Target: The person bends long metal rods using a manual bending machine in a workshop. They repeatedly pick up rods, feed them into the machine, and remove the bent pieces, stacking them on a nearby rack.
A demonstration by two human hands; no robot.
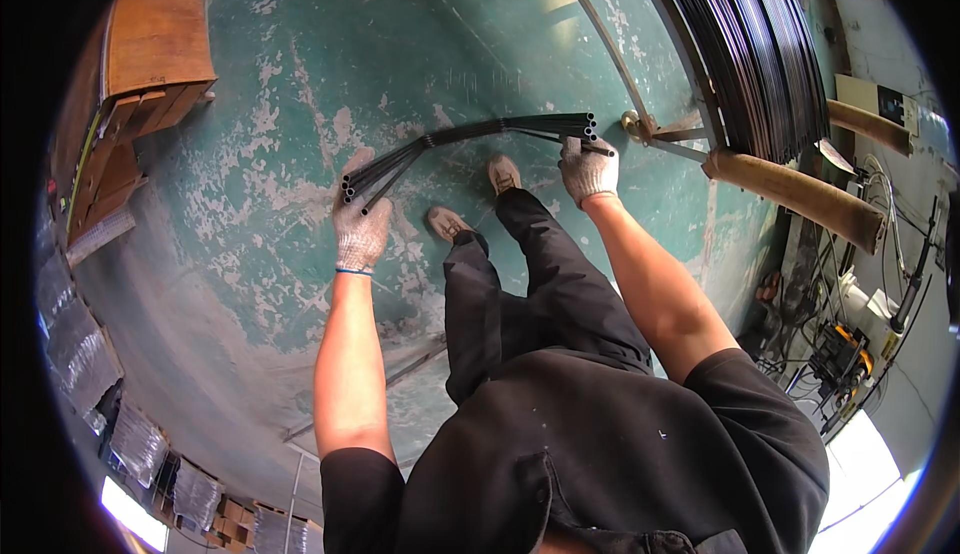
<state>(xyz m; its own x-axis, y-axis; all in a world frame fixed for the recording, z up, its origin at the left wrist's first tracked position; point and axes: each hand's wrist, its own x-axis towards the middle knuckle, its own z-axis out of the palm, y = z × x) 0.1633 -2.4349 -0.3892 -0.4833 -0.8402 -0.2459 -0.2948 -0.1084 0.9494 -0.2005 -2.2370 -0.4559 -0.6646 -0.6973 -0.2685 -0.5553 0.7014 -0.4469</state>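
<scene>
A bundle of thin black tubes (465, 134) stretches across in front of me above the floor, held at both ends. The tubes look tied or gathered toward the middle, and their round open ends fan apart at each side. My left hand (362, 229), in a whitish knit glove with a blue cuff edge, is closed round the left end. My right hand (588, 170), gloved the same way, grips the right end. One tube at each end sticks out apart from the others. Some fingers are hidden behind the tubes and palms.
Many long black tubes (745, 44) lie on a metal rack at the upper right, beside padded brown bars (795, 194). A wooden cabinet (155, 39) stands at the upper left. Wrapped stacks (85, 354) line the left edge. Cables and tools (840, 354) are at right. The green floor (300, 84) is worn.
</scene>
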